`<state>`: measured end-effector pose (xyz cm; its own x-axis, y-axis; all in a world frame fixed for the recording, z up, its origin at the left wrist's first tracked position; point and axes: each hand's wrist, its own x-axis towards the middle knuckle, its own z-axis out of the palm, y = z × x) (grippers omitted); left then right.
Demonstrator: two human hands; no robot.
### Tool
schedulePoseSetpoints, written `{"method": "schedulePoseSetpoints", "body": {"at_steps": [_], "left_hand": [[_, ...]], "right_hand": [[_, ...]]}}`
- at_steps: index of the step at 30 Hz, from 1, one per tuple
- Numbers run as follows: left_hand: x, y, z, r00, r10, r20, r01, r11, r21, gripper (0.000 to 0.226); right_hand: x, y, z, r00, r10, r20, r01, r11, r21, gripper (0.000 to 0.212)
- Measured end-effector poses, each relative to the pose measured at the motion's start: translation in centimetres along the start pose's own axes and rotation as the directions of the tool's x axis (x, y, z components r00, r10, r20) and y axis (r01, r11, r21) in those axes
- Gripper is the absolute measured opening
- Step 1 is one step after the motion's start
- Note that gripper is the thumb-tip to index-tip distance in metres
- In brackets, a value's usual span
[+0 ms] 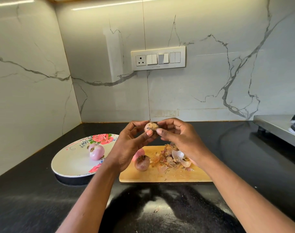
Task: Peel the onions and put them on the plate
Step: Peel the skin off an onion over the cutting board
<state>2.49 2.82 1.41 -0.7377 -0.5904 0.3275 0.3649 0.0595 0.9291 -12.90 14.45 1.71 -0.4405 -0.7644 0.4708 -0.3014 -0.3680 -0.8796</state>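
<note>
Black surface [235,157] runs into a marble-look wall corner w/ a switch panel [158,58]. Steel stove edge [276,126] at far right. Floral plate [71,158] sits left of centre, holding peeled onions [96,151], pale pink. Just right of it, wooden cutting board [165,175] w/ one unpeeled onion [142,162] at its left part and a pile of dry peels [172,157] towards the right. Above the board, both hands are raised together: left hand [128,148] and right hand [182,140] both grip a small onion [151,126], skin partly on. Left fingers curl round it, thumb pressed on its front; right fingers [160,131] pinch at its right side.
</note>
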Motion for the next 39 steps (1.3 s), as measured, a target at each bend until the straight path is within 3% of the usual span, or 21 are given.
{"method": "schedulePoseSetpoints", "body": {"at_steps": [14,19,24,26,30,39], "left_hand": [[-0.1,0.1,0.0,0.998,-0.046,0.034,0.05,0.992,-0.117,0.047],[-0.1,0.3,0.1,0.996,-0.082,0.027,0.085,0.979,-0.185,0.043],[0.0,0.3,0.1,0.996,-0.093,0.012,0.093,0.981,-0.172,0.034],[0.0,0.2,0.1,0.996,-0.094,0.01,0.095,0.985,-0.145,0.032],[0.0,0.1,0.1,0.997,-0.076,-0.009,0.074,0.993,-0.097,0.032],[-0.1,-0.1,0.1,0.998,-0.023,0.057,0.02,0.999,0.05,0.045]], "right_hand": [[0.2,-0.3,-0.4,0.999,-0.027,-0.046,0.027,1.0,0.009,0.007],[0.5,0.9,-1.3,0.993,-0.058,-0.099,0.024,0.95,-0.31,0.009],[0.2,1.7,-2.1,0.997,0.021,0.072,0.037,0.694,-0.719,0.013],[0.1,1.2,-1.8,0.998,-0.038,0.053,0.065,0.719,-0.692,0.022],[-0.1,-0.5,-0.9,0.984,-0.179,-0.016,0.158,0.902,-0.402,0.023],[0.1,0.8,-0.4,0.928,-0.373,-0.014,0.326,0.828,-0.456,0.014]]}}
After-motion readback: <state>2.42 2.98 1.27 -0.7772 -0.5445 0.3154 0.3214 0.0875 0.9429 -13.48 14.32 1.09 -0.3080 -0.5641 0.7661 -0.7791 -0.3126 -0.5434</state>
